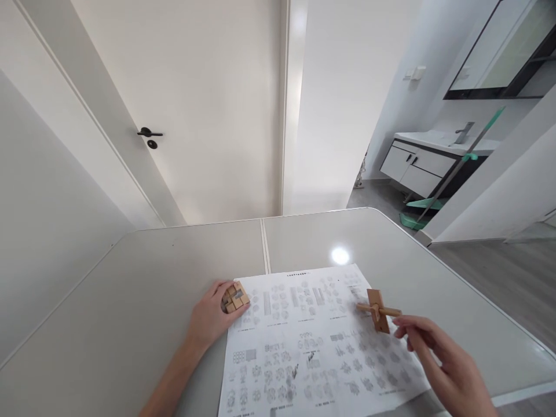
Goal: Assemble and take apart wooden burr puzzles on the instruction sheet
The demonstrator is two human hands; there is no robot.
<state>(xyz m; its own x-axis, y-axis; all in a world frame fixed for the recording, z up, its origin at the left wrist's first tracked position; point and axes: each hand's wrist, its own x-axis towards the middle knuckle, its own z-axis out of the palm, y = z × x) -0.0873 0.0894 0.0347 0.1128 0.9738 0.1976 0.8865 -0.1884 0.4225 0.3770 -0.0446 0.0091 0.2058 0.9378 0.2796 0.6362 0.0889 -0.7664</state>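
Observation:
My left hand (pixel 211 315) rests on the grey table (pixel 130 301) with its fingers curled round a small wooden block puzzle (pixel 235 297) at the left edge of a printed instruction sheet (pixel 313 347). A wooden cross-shaped burr puzzle (pixel 378 310) stands on the sheet's right side. My right hand (pixel 443 362) hovers just right of it, fingers loosely bent and apart, holding nothing; its fingertips are close to the end of the cross puzzle's stick.
The table's far edge meets a white wall and a white door with a black handle (pixel 150 134). To the right, past the table edge, a bathroom opens with a vanity (pixel 428 159) and a green mop (pixel 423 207) on the floor.

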